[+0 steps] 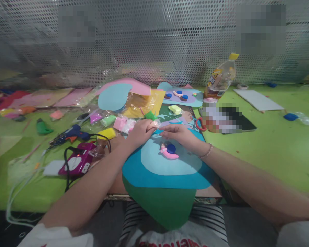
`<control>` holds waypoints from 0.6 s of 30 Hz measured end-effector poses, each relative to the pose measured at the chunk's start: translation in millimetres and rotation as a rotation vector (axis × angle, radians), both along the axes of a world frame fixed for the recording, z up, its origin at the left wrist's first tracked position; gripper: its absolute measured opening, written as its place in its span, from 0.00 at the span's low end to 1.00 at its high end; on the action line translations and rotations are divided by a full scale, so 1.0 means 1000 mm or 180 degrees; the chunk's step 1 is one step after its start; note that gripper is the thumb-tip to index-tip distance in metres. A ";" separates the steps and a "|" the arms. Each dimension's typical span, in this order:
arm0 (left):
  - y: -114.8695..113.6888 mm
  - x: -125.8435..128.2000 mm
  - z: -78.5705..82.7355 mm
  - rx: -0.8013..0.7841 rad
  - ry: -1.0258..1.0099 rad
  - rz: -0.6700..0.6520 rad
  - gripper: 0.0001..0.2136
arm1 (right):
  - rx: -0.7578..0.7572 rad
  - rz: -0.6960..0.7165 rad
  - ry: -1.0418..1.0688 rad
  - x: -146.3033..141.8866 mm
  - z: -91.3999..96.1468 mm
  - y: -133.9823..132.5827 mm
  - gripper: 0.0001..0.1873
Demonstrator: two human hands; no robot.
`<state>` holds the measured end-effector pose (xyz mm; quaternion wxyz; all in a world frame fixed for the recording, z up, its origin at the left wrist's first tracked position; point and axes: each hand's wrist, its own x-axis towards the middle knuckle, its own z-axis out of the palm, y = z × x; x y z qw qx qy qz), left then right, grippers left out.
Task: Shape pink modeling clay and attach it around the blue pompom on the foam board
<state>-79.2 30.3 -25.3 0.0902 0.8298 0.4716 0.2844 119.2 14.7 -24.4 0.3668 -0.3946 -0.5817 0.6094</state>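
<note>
My left hand point(141, 132) is closed around a small clear packet point(157, 123) with something pale inside. My right hand point(178, 134) faces it, thumb and fingers pinched together close to the packet; what lies between those fingertips is too small to make out. Below both hands, a pink clay snail point(171, 156) with a dark blue shell point(171, 148) lies on a light blue paper shape point(154, 164). Under that are a darker blue sheet point(170, 181) and a green sheet point(164, 206) hanging over the table edge.
Left are a blue glue gun point(73, 133), a purple power strip point(81, 159) with cables, and several bagged clay blocks point(109, 120). Behind, a lilac-and-blue card point(179, 96) bears clay snails. Right are red-handled scissors point(201, 124), a bottle point(222, 77) and a white board point(259, 99).
</note>
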 end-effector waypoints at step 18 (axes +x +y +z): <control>-0.002 0.002 0.003 -0.0041 0.0070 0.0033 0.10 | -0.0020 0.0133 0.0019 -0.002 -0.001 0.000 0.08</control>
